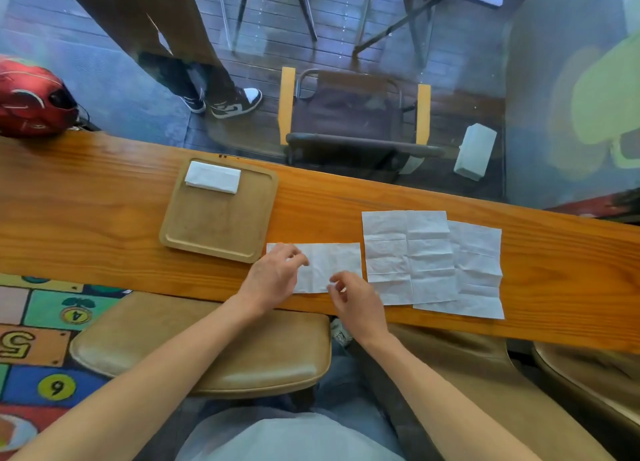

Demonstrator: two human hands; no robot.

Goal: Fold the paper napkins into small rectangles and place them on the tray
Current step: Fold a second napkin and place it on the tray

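Head view: your left hand (pixel 273 277) and right hand (pixel 353 301) rest loosely open on the half-folded napkin (pixel 329 266) at the tray's (pixel 214 232) four o'clock. Next, fold it smaller, then join the folded napkin (pixel 212 181) at the tray's eleven o'clock.

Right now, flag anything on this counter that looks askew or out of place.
Nothing stands out. One folded napkin lies in the tray's far corner, and two flat napkins overlap loosely, slightly offset, awaiting folding.
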